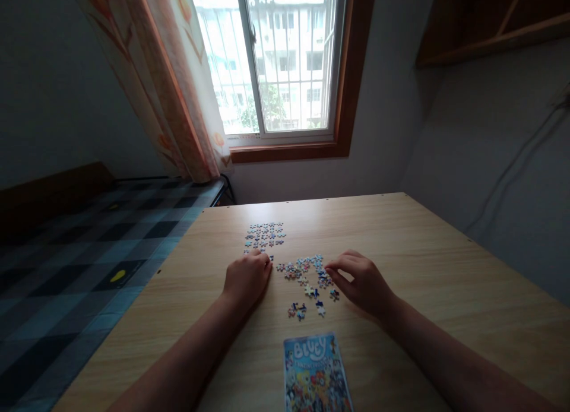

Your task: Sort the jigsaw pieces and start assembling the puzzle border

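Observation:
Small jigsaw pieces lie on a light wooden table (pixel 423 246). One neat cluster of laid-out pieces (pixel 265 234) sits farther back, and a looser scatter of pieces (pixel 307 275) lies between my hands. My left hand (pixel 247 278) rests on the table with its fingers curled under, just below the neat cluster. My right hand (pixel 360 281) is at the right edge of the scatter, fingers bent and tips touching pieces there. What either hand holds is hidden. A colourful puzzle picture card (pixel 316 373) lies at the near edge.
A bed with a dark checked cover (pixel 89 252) runs along the table's left side. Behind the table is a barred window (pixel 285 62) with a patterned curtain (pixel 173 85) on its left. A wooden shelf (pixel 490 20) hangs at the upper right, above a grey wall.

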`<state>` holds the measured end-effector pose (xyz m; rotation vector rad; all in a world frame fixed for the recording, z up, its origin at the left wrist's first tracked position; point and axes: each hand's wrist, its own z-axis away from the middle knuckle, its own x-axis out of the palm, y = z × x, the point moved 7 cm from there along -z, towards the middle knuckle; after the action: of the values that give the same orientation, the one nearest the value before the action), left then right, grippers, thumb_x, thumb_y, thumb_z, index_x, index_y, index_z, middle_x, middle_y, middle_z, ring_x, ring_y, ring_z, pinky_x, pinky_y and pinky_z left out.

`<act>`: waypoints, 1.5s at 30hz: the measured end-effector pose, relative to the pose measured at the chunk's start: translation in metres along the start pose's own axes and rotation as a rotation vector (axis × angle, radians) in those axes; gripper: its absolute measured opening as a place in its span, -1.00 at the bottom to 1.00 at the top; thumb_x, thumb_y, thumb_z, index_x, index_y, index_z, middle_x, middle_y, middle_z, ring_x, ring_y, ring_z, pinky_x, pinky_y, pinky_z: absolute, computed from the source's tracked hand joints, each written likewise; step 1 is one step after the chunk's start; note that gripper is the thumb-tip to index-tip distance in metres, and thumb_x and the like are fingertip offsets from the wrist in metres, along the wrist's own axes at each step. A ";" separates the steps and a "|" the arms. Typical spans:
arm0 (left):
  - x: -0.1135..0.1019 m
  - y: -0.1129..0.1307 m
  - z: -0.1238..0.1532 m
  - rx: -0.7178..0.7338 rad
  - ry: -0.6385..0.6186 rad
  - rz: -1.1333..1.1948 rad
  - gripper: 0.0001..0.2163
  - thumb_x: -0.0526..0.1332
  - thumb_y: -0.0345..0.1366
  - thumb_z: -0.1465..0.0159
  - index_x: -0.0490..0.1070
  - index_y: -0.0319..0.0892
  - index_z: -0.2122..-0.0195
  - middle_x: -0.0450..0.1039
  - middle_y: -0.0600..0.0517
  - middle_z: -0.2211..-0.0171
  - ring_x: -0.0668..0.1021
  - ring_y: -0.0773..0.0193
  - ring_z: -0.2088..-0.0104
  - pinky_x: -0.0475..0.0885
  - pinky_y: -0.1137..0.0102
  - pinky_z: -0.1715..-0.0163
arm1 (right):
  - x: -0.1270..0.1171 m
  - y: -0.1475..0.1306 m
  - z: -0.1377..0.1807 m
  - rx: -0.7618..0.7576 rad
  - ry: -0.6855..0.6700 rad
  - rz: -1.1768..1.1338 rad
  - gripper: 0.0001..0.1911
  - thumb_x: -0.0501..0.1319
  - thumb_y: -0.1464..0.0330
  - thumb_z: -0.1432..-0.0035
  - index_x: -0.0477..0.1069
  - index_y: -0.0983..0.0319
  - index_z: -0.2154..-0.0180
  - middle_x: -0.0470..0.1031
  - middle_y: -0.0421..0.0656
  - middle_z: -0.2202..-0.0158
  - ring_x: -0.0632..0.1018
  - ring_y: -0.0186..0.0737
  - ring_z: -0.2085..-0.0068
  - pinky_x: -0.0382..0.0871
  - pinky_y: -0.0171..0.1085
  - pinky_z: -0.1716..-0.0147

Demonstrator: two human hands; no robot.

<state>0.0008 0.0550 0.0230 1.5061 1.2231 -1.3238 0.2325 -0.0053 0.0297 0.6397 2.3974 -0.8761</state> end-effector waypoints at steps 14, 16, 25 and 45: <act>0.011 0.007 0.008 -0.014 -0.065 0.014 -0.65 -0.07 -0.19 -0.44 0.51 -0.06 0.02 0.50 -0.07 0.22 0.56 0.23 0.38 0.33 0.40 0.43 | 0.005 0.003 0.002 0.026 -0.037 -0.022 -0.86 0.19 0.38 -0.30 0.52 0.19 0.30 0.57 -0.13 0.40 0.52 -0.20 0.33 0.39 -0.20 0.28; 0.013 0.006 0.006 -0.022 -0.068 0.022 -0.64 -0.07 -0.20 -0.44 0.48 -0.06 -0.03 0.51 -0.09 0.21 0.56 0.21 0.36 0.35 0.39 0.41 | 0.005 0.003 0.002 0.029 -0.038 -0.022 -0.85 0.19 0.37 -0.30 0.52 0.19 0.29 0.57 -0.13 0.41 0.52 -0.20 0.33 0.39 -0.20 0.29; 0.019 -0.002 0.001 -0.041 -0.081 -0.015 -0.63 -0.06 -0.23 -0.43 0.41 -0.03 -0.16 0.51 -0.11 0.12 0.59 0.17 0.32 0.39 0.37 0.38 | 0.001 0.005 0.002 0.056 -0.016 -0.015 -0.87 0.20 0.37 -0.29 0.52 0.18 0.30 0.56 -0.14 0.41 0.53 -0.20 0.33 0.38 -0.22 0.29; 0.012 0.001 0.002 -0.044 -0.029 0.007 -0.59 -0.10 -0.20 -0.45 0.39 -0.04 -0.20 0.50 -0.09 0.14 0.58 0.15 0.36 0.36 0.35 0.42 | 0.001 0.009 0.005 0.000 -0.413 0.118 -0.81 0.21 0.44 -0.19 0.60 0.11 0.30 0.57 -0.25 0.46 0.50 -0.33 0.46 0.25 -0.34 0.43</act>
<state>0.0015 0.0544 0.0109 1.4546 1.2199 -1.3016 0.2385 -0.0027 0.0217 0.5332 1.9712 -0.8620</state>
